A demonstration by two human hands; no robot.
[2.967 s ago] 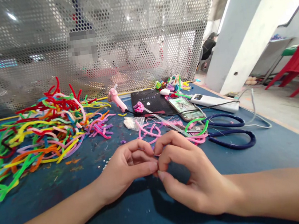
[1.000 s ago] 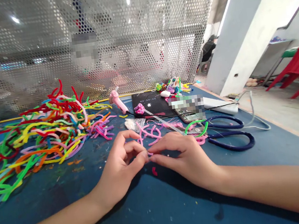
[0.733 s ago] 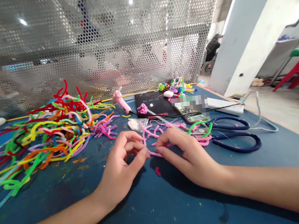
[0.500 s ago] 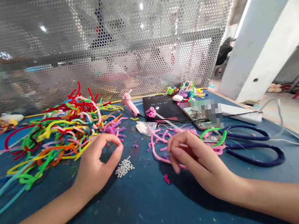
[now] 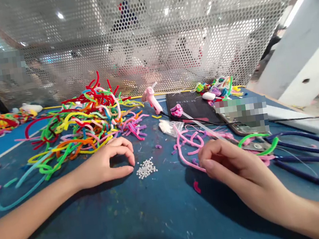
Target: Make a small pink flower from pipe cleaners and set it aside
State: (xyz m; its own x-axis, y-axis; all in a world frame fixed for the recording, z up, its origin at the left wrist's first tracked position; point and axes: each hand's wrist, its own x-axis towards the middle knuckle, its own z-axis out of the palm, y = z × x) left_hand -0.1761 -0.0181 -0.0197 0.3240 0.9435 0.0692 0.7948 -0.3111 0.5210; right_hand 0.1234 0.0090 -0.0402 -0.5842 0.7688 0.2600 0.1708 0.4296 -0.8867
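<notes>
My left hand [image 5: 106, 163] rests on the blue table with thumb and curled index finger a little apart, nothing between them. Just right of its fingertips lies a small heap of silvery white beads [image 5: 146, 168]. My right hand [image 5: 237, 172] has its thumb and fingers pressed together; whatever it may hold is hidden. A pink fuzzy stem [image 5: 183, 157] runs behind its fingertips. Left of centre spreads a tangled pile of coloured fuzzy stems [image 5: 81, 126]. One short magenta piece [image 5: 197, 187] lies on the table between the hands.
Behind stand a pink glue gun [image 5: 153, 101], a black tablet [image 5: 190, 109] and a pink fuzzy flower [image 5: 176, 110]. A plastic bag [image 5: 172, 127] lies at centre. Dark blue scissors [image 5: 308, 154] and a phone [image 5: 241, 124] are at right. A perforated metal panel [image 5: 149, 38] rises behind.
The view has shifted, so the table things appear farther right. My left hand sits lower, nearer the table, its thumb and index tips slightly apart. My right thumb and fingers have drawn closer together.
</notes>
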